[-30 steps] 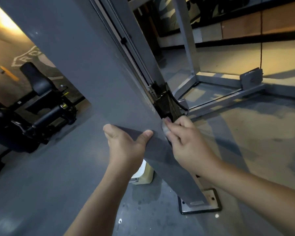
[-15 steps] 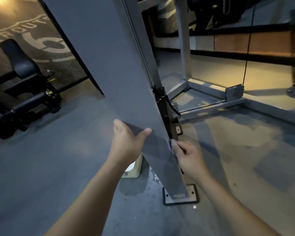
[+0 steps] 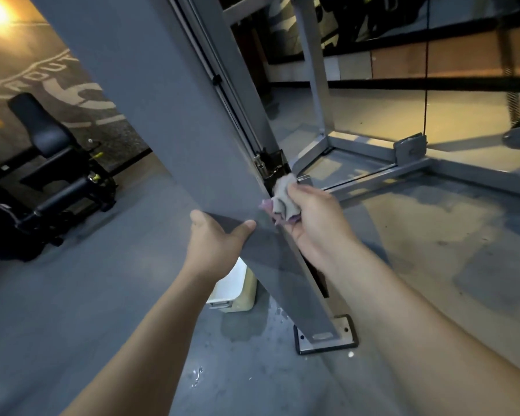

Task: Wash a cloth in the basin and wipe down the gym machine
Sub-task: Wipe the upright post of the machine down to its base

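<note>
A tall grey panel of the gym machine (image 3: 168, 121) slants down through the middle of the head view to a bolted foot plate (image 3: 327, 337). My left hand (image 3: 215, 244) grips the panel's near edge, thumb on the front face. My right hand (image 3: 312, 219) holds a crumpled grey and purple cloth (image 3: 282, 201) against the panel's right edge, beside the black weight stack (image 3: 275, 166). A pale basin (image 3: 233, 291) stands on the floor behind the panel, mostly hidden by my left arm and the panel.
A black padded bench machine (image 3: 48, 175) stands at the left. The machine's grey base frame (image 3: 373, 172) and an upright post (image 3: 312, 70) lie at the right, with a thin cable (image 3: 427, 70) hanging there. Water drops (image 3: 197, 375) spot the grey floor.
My right hand has risen along the panel's right edge and turned, so the bunched cloth now shows. My left hand keeps its grip on the panel.
</note>
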Motion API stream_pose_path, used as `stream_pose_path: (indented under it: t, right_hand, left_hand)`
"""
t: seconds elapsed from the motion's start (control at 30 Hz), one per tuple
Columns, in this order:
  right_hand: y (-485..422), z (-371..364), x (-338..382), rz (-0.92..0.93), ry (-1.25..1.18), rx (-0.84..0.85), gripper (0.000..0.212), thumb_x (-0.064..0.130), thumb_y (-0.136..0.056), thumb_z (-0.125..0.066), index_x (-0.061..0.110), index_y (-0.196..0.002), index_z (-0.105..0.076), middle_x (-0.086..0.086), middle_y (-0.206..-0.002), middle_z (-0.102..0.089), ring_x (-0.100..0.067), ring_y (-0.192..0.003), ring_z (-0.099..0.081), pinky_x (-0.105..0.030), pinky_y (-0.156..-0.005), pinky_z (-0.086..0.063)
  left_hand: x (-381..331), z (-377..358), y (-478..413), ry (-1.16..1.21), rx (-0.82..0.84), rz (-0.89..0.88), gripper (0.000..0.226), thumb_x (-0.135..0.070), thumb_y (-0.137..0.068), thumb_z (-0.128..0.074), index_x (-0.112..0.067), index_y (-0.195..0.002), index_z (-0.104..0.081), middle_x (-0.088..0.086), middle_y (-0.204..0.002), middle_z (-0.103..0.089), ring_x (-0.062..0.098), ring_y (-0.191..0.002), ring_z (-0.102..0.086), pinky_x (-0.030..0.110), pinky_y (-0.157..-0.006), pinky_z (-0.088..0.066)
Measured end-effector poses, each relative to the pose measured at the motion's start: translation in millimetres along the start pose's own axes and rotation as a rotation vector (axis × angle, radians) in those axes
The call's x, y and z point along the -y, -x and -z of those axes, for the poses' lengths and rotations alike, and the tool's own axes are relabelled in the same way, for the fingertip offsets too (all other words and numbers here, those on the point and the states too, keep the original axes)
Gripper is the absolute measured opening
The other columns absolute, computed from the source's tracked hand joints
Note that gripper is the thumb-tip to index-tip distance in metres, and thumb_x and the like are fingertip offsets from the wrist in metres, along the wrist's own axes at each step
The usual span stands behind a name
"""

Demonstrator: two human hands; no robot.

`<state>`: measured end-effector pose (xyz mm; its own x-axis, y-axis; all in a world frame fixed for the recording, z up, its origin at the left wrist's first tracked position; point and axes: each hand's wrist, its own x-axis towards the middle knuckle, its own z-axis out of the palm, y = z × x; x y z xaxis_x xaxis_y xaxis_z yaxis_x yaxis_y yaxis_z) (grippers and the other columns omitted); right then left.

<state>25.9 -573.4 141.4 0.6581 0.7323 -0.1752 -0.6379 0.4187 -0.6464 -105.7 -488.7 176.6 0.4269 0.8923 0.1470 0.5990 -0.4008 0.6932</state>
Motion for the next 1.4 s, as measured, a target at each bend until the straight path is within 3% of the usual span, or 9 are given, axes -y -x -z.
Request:
stream_pose_path:
  t: [0.1, 0.27, 0.47, 0.57, 0.83, 0.9, 1.03, 1.27, 1.4]
  right_hand:
    - [-2, 10, 13, 0.048, 0.124, 0.002, 0.025, 0.009, -0.109, -0.042, -0.004, -0.109, -0.064, -0.018, -0.072, -0.07, -0.021, -0.062, -0.069, -0.035, -0.077, -0.061]
    - [1, 29, -5, -0.076, 0.258, 0.047, 0.028, 0.004, -0.107, -0.04, -0.009, -0.105, -0.065, -0.026, -0.087, -0.066, -0.027, -0.065, -0.067, -0.03, -0.062, -0.058]
    - [-2, 53, -27, -0.122, 0.179, 0.005, 0.023, 0.01, -0.111, -0.039, 0.013, -0.115, -0.062, -0.011, -0.092, -0.072, -0.011, -0.059, -0.067, -0.022, -0.051, -0.051]
    - [-8, 70, -47, -0.063, 0.496, -0.055, 0.025, 0.026, -0.105, -0.05, 0.046, -0.115, -0.059, -0.012, -0.125, -0.067, -0.024, -0.093, -0.07, -0.039, -0.078, -0.061]
    - [3, 75, -53, 0.218, 0.822, -0.034, 0.025, 0.03, -0.108, -0.049, 0.025, -0.123, -0.069, 0.013, -0.112, -0.069, 0.004, -0.096, -0.062, -0.001, -0.07, -0.042]
    - [2, 75, -54, 0.186, 0.726, -0.004, 0.021, 0.034, -0.107, -0.052, 0.03, -0.118, -0.07, 0.014, -0.108, -0.071, 0.005, -0.093, -0.067, -0.006, -0.074, -0.05]
    - [-1, 71, -52, 0.163, 0.583, 0.113, 0.029, 0.048, -0.089, -0.068, 0.038, -0.116, -0.073, 0.006, -0.113, -0.075, -0.018, -0.111, -0.071, -0.047, -0.1, -0.057]
    - [-1, 98, -75, 0.137, 0.681, -0.095, 0.034, 0.018, -0.098, -0.064, 0.052, -0.104, -0.063, -0.003, -0.11, -0.071, -0.02, -0.093, -0.074, -0.047, -0.082, -0.064]
    - [9, 101, -99, 0.176, 0.826, -0.2, 0.024, 0.02, -0.101, -0.055, 0.036, -0.106, -0.072, -0.005, -0.116, -0.063, -0.008, -0.087, -0.068, -0.008, -0.067, -0.049]
  left_hand:
    - [-1, 3, 5, 0.036, 0.008, 0.019, 0.056, -0.034, -0.087, -0.08, -0.012, -0.117, -0.038, 0.0, -0.125, -0.055, 0.015, -0.107, -0.054, 0.027, -0.085, -0.041]
    - [-1, 4, 3, 0.036, 0.015, 0.017, 0.05, -0.031, -0.09, -0.078, -0.016, -0.114, -0.036, 0.002, -0.131, -0.053, 0.017, -0.111, -0.053, 0.029, -0.087, -0.041]
    - [-1, 0, 2, 0.058, 0.005, 0.026, 0.047, -0.027, -0.093, -0.075, -0.015, -0.113, -0.034, 0.006, -0.134, -0.05, 0.021, -0.114, -0.05, 0.033, -0.09, -0.041]
    - [1, -2, 2, 0.05, -0.01, 0.028, 0.047, -0.029, -0.093, -0.074, -0.015, -0.112, -0.034, 0.006, -0.135, -0.05, 0.021, -0.113, -0.049, 0.034, -0.09, -0.04]
    - [1, -7, 1, 0.042, -0.025, 0.052, 0.049, -0.031, -0.092, -0.075, -0.015, -0.111, -0.032, 0.009, -0.134, -0.051, 0.031, -0.118, -0.054, 0.044, -0.099, -0.047]
    - [1, -6, 1, 0.041, -0.02, 0.05, 0.049, -0.031, -0.092, -0.075, -0.015, -0.11, -0.033, 0.008, -0.133, -0.051, 0.029, -0.116, -0.054, 0.043, -0.098, -0.047]
    - [1, -4, 1, 0.043, -0.022, 0.035, 0.049, -0.031, -0.092, -0.076, -0.015, -0.11, -0.033, 0.008, -0.133, -0.051, 0.027, -0.117, -0.054, 0.042, -0.099, -0.047]
    - [3, -7, 1, 0.047, -0.039, 0.035, 0.049, -0.033, -0.092, -0.075, -0.016, -0.111, -0.033, 0.007, -0.134, -0.051, 0.028, -0.118, -0.054, 0.045, -0.103, -0.047]
    - [4, -8, 1, 0.047, -0.042, 0.035, 0.049, -0.033, -0.092, -0.075, -0.017, -0.109, -0.032, 0.006, -0.132, -0.051, 0.028, -0.116, -0.054, 0.042, -0.098, -0.047]
